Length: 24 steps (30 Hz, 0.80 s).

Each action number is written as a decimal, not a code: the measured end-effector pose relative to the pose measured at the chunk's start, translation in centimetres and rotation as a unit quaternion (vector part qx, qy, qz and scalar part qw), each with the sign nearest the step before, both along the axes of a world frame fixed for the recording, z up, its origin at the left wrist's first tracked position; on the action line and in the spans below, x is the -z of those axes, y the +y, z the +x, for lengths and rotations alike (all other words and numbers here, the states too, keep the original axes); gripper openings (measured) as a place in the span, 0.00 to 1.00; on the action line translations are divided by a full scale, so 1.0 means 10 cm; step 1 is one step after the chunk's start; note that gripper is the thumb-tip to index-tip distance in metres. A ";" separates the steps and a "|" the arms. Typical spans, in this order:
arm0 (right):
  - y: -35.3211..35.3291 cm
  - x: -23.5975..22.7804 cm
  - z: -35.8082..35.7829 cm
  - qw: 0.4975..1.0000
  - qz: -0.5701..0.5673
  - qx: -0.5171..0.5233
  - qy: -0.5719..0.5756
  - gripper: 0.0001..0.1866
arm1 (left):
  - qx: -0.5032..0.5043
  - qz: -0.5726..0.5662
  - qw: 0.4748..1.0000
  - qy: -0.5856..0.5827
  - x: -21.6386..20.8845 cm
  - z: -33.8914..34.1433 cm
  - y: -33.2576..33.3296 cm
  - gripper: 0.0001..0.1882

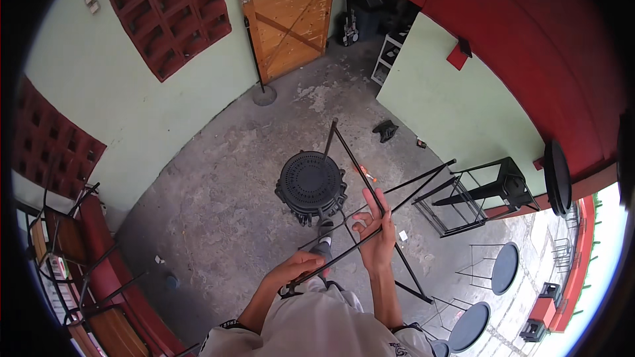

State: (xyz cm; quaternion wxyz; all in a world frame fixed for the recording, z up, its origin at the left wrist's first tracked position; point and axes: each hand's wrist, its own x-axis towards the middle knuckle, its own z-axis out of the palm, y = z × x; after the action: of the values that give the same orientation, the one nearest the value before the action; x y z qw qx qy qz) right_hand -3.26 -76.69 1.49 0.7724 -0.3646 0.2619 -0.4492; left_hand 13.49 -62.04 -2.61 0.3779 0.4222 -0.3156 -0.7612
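A thin black metal frame (350, 155), like the base of a stool or table, is held up in front of me at a slant. My left hand (301, 268) is closed around the near end of one bar. My right hand (378, 241) is under the middle of the frame, its thumb and forefinger curled and other fingers stretched along the bars. Just beyond my feet stands a stack of round black pieces (309, 182) with a perforated top. The frame's far leg overlaps it in view.
Another black frame with a dark seat (512, 182) stands at the right. Round grey-topped stools (505, 268) are at lower right. A black part (385, 131) and an orange item (368, 174) lie on the concrete floor. Wooden-seated chairs (119, 330) line the left; a wooden door (291, 26) is behind.
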 end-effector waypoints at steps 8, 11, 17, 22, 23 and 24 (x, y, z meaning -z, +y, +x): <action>-0.86 0.49 0.78 0.992 0.067 -0.080 -0.073 0.32 | -0.252 0.014 0.966 -0.063 0.33 0.39 -0.62 0.08; -1.01 0.66 1.04 0.985 0.098 -0.120 -0.071 0.30 | -0.305 0.026 0.947 -0.094 0.48 0.59 -0.72 0.11; -1.22 0.73 1.31 0.979 0.096 -0.176 -0.048 0.32 | -0.420 0.022 0.907 -0.033 0.70 0.91 -0.89 0.16; -1.27 0.73 1.44 0.974 0.087 -0.205 -0.037 0.33 | -0.453 0.004 0.891 -0.031 0.74 1.03 -0.83 0.18; -1.28 0.74 1.46 0.974 0.082 -0.209 -0.027 0.33 | -0.451 0.005 0.892 -0.032 0.75 1.04 -0.83 0.18; -1.28 0.76 1.48 0.974 0.078 -0.212 -0.016 0.33 | -0.457 0.004 0.889 -0.027 0.76 1.05 -0.84 0.17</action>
State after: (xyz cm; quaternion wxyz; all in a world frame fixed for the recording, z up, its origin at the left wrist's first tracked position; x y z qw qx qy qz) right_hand 11.54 -89.51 -6.09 0.8803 -0.3435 0.1999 -0.2590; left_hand 24.03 -70.41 -10.23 0.6737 0.5418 -0.0943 -0.4936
